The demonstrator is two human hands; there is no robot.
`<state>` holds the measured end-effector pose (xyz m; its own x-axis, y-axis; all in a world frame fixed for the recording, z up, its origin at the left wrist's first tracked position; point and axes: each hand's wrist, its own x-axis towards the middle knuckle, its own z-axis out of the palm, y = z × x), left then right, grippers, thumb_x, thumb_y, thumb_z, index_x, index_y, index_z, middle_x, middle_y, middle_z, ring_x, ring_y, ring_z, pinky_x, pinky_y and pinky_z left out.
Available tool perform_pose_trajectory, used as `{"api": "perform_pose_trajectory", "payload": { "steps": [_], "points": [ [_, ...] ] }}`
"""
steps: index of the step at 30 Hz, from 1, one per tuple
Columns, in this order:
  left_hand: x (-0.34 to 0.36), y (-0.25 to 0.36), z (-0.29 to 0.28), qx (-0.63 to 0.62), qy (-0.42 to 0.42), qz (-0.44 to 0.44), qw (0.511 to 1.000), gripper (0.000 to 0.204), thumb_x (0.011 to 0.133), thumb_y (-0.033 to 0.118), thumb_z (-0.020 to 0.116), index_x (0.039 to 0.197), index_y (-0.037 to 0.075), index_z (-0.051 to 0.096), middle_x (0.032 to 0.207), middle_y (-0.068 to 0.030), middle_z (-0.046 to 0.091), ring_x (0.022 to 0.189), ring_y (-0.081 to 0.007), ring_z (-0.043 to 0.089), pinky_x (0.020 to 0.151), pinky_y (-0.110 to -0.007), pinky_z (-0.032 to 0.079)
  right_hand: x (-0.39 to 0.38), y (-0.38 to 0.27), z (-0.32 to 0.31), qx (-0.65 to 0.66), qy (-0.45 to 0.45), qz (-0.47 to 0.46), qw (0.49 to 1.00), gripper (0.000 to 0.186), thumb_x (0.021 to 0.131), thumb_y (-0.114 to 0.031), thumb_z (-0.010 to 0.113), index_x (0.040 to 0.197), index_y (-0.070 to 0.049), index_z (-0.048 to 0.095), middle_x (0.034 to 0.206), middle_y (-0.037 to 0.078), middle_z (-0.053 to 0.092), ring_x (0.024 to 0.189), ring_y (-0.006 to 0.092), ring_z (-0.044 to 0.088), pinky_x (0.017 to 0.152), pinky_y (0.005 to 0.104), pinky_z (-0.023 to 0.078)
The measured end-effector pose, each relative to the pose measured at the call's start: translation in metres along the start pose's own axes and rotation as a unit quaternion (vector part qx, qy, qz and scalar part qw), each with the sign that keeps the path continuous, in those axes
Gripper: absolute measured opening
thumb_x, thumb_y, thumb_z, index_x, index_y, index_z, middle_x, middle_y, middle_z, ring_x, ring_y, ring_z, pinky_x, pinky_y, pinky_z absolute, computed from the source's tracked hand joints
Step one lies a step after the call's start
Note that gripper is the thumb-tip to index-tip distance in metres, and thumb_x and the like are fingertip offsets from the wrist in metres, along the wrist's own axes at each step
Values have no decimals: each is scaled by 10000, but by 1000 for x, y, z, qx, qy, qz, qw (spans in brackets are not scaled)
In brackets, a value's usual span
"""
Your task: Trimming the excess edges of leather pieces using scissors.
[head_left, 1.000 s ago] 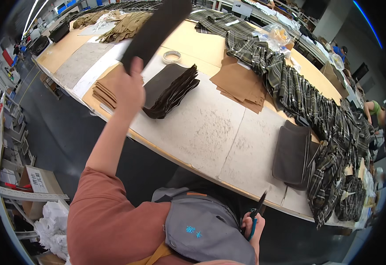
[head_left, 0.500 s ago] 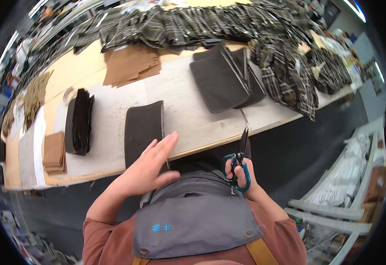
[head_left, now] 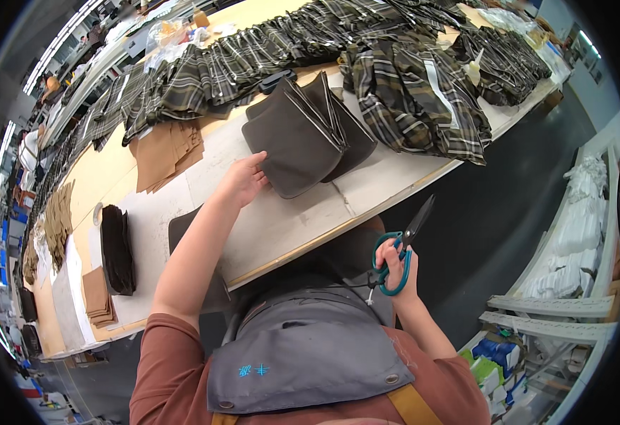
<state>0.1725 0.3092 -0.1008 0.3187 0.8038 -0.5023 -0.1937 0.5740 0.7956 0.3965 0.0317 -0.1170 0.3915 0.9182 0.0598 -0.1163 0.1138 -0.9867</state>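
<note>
My left hand (head_left: 246, 177) reaches across the table, its thumb and fingers at the near-left edge of a stack of dark grey pieces (head_left: 292, 145) with pale-edged folds, gripping that edge. Low on the right, my right hand (head_left: 400, 265) holds teal-handled scissors (head_left: 418, 221), blades together and pointing up, beyond the table's edge. Another dark grey piece (head_left: 182, 230) lies partly hidden behind my left forearm. Further left stand a thick dark bundle (head_left: 116, 251) and a stack of brown pieces (head_left: 97, 296).
The table (head_left: 267, 248) also carries brown sheets (head_left: 165, 156), a long heap of plaid fabric (head_left: 416, 99), khaki pieces (head_left: 58, 227) and a tape roll (head_left: 97, 212). A metal rack (head_left: 551, 304) with white bundled material stands right. A co-worker (head_left: 50, 88) is far back.
A dark piece, earlier raised in my left hand, lies on the table. That hand has since moved forward and right from open to the dark stack's edge. The view has turned.
</note>
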Motion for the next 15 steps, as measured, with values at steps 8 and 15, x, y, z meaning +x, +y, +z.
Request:
{"api": "perform_pose_trajectory", "payload": {
  "steps": [8,15],
  "points": [
    [-15,3,57,40,-39,63,996,409,917,253,587,1259,79,444,1277,-44,491,1068,-190,537,920,-352,441,9,5,-22,42,23,51,998,268,924,-248,553,766,-43,483,643,26,504,582,90,472,537,228,383],
    [-18,-5,92,-78,-93,0,993,438,918,209,574,1297,64,409,1346,-90,444,1156,-286,524,971,-484,438,14,16,-33,52,19,73,996,281,918,-281,594,783,-50,508,646,18,521,572,85,495,530,226,403]
  ]
}}
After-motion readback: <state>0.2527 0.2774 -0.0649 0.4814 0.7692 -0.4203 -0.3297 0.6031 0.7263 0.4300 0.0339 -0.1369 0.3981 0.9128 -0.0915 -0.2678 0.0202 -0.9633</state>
